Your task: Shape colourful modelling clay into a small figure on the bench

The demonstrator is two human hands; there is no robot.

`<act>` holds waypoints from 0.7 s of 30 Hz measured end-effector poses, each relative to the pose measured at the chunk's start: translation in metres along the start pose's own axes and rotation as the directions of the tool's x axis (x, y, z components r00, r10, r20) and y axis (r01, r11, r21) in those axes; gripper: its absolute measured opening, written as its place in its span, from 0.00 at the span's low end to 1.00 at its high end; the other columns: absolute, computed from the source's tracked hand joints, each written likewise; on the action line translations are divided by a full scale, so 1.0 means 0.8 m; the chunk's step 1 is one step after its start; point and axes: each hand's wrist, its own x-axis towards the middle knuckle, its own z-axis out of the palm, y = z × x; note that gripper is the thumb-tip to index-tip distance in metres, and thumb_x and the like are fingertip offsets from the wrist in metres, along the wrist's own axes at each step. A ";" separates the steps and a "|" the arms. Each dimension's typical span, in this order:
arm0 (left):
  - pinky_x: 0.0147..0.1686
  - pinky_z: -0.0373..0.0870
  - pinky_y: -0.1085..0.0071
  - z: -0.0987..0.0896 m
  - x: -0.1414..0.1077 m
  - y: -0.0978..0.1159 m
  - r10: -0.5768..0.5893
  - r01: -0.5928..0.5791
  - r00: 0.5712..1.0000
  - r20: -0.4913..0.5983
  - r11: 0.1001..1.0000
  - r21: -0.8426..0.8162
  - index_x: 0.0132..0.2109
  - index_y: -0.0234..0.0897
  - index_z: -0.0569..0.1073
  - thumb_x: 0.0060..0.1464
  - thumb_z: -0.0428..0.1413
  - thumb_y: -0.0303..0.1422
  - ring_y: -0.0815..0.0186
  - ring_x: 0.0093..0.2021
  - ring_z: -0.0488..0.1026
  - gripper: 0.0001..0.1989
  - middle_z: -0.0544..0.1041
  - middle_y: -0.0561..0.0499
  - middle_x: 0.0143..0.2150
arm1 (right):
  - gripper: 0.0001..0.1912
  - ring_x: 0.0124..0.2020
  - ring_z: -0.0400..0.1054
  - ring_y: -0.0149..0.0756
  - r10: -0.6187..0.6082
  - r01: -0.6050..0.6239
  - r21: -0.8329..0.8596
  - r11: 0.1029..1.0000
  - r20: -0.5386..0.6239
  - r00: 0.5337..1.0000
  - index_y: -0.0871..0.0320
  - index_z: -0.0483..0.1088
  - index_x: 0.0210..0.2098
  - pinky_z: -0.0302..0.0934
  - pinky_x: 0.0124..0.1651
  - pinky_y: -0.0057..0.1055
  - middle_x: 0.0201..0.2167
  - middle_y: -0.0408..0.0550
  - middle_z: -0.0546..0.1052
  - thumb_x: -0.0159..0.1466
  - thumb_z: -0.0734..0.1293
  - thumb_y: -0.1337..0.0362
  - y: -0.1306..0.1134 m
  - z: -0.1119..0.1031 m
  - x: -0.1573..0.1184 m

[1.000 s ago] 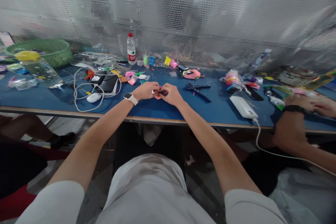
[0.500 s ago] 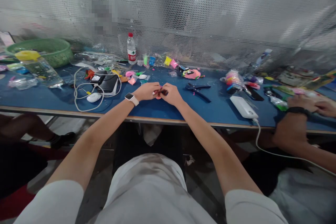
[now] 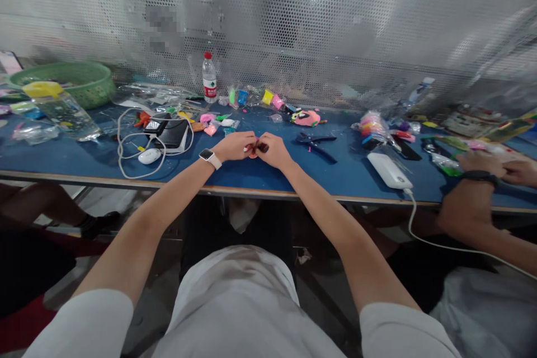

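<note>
My left hand point(image 3: 237, 146) and my right hand point(image 3: 273, 150) meet over the blue table, fingertips pinched together. Between them is a small pinkish-orange piece point(image 3: 253, 155), mostly covered by the fingers; its kind is not clear. A white watch is on my left wrist. To the right of my right hand lie dark-handled pliers point(image 3: 318, 144), their handles spread. Beyond the hands rests a pink clay figure point(image 3: 306, 118) with black and green parts. Left of it, pink clay lumps point(image 3: 208, 121) lie near my left hand.
A red-capped water bottle point(image 3: 209, 79) stands by the perforated metal panel. Left are a black box point(image 3: 173, 134) with white cable, a yellow-lidded container point(image 3: 62, 112) and a green basket point(image 3: 94, 86). At right lie a white power bank point(image 3: 388, 172) and a co-worker's hands point(image 3: 482, 165).
My hands stay together at the same spot, with only slight finger movement. The co-worker's hands at the right have barely shifted.
</note>
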 end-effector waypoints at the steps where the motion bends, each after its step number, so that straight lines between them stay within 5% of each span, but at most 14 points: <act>1: 0.41 0.73 0.64 0.000 0.000 0.000 -0.001 0.001 1.000 0.001 1.000 0.001 0.43 0.37 0.80 0.67 0.58 0.24 0.58 0.42 0.80 0.07 0.82 0.42 0.47 | 0.05 0.39 0.77 0.44 0.002 -0.002 0.000 1.000 0.000 1.000 0.54 0.80 0.32 0.74 0.48 0.41 0.37 0.50 0.81 0.64 0.74 0.70 0.000 0.000 0.000; 11: 0.42 0.74 0.63 -0.007 0.000 0.002 -0.013 0.013 1.000 -0.008 0.999 -0.033 0.43 0.38 0.79 0.66 0.58 0.25 0.57 0.42 0.79 0.05 0.81 0.42 0.48 | 0.04 0.35 0.75 0.40 -0.010 0.009 0.044 0.999 0.019 1.000 0.55 0.82 0.37 0.73 0.45 0.38 0.41 0.50 0.81 0.64 0.75 0.70 0.001 -0.003 -0.002; 21: 0.39 0.67 0.61 -0.024 0.004 0.026 -0.243 0.217 0.956 0.168 0.964 0.155 0.54 0.37 0.77 0.72 0.57 0.34 0.50 0.47 0.84 0.09 0.85 0.40 0.49 | 0.04 0.32 0.75 0.38 -0.011 0.010 0.070 0.998 0.013 1.000 0.55 0.82 0.37 0.74 0.43 0.38 0.41 0.49 0.81 0.64 0.75 0.70 0.007 0.000 -0.002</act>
